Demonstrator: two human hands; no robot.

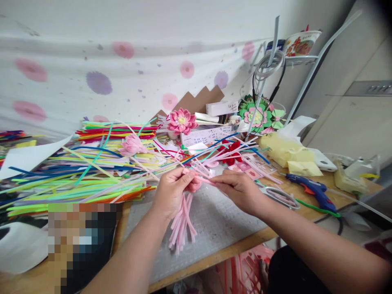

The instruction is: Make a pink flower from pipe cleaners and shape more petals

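Over the grey cutting mat (211, 228) my left hand (173, 190) is closed on a bundle of pale pink pipe cleaners (182, 228), whose loose ends hang below the palm. Facing it, my right hand (239, 190) pinches a pink pipe cleaner (204, 179) that stretches between the two hands. Fingers partly hide where the strands meet. Beyond the hands lie more pale pink pipe cleaners (235, 154) and a red fuzzy piece (231, 152). A finished-looking pink flower (182, 121) stands farther back, with a paler pink flower (133, 145) to its left.
Heaps of coloured pipe cleaners (92, 163) cover the table's left side. Scissors (280, 197) and a blue glue gun (315, 190) with its green cord lie at right. Behind them sit a yellow plastic bag (284, 149) and a white rack (321, 53).
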